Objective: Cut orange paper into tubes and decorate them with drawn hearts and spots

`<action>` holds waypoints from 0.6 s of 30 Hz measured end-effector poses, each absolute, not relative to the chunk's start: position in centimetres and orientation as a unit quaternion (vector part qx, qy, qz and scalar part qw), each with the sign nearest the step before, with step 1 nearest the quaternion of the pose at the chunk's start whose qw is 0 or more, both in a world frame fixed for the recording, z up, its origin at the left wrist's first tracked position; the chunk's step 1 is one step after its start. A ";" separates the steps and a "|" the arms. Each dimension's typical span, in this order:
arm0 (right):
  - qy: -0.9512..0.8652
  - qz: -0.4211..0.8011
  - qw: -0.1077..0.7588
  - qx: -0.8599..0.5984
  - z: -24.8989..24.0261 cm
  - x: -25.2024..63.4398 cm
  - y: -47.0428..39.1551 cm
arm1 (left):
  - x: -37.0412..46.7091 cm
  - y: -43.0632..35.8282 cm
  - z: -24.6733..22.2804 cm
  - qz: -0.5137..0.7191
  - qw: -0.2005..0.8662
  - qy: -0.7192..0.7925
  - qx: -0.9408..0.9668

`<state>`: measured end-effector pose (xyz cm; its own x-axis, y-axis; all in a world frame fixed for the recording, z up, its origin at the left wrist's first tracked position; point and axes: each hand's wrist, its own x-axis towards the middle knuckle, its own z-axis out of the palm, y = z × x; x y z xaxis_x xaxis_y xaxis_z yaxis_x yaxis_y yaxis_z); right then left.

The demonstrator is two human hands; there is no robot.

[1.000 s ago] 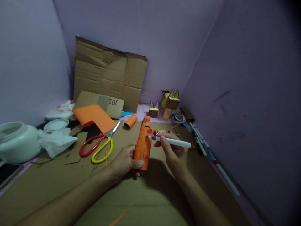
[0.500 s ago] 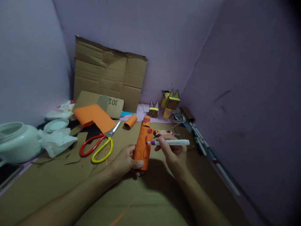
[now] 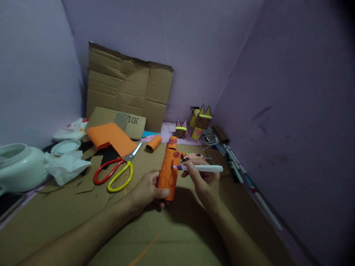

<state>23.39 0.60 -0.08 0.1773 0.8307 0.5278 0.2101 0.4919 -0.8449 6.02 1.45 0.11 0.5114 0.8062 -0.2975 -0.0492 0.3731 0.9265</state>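
Observation:
My left hand (image 3: 151, 190) grips the lower end of an orange paper tube (image 3: 168, 177), thumb across its front. Purple oval outlines cover the tube, and a few of them are coloured in. A shorter orange piece with a purple patch (image 3: 172, 142) sits at its far end. My right hand (image 3: 205, 181) is closed round a white marker (image 3: 208, 168). The marker's purple tip touches an oval on the tube's upper right part. Left of my left hand lie scissors (image 3: 126, 162) with one red and one yellow handle, blades spread a little or closed, I cannot tell.
Behind the scissors are an orange sheet (image 3: 112, 136) and a small orange tube (image 3: 154, 143). Cardboard (image 3: 129, 88) leans on the back wall. Yellow-and-brown paper animals (image 3: 202, 122) stand at the back right. A white teapot (image 3: 22, 168) and crumpled tissue (image 3: 66, 168) are at left.
Hardly anything differs. The marker in my right hand has shifted very slightly left, its tip still on the same oval; my left hand holds the tube in place.

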 end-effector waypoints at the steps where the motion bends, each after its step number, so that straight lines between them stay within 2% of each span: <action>1: -0.592 0.249 0.626 -0.442 -0.1 23.4 0.6 | 6.0 1.5 0.1 0.295 0.727 0.397 0.477; 18: -0.572 0.219 0.671 -0.418 -0.1 23.2 1.1 | 6.0 1.5 0.2 0.296 0.724 0.402 0.475</action>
<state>23.25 1.08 -0.06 0.2494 0.7718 0.5849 0.1845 0.5551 -0.8111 6.04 1.52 0.20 0.5013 0.8111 -0.3014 -0.0461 0.3728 0.9267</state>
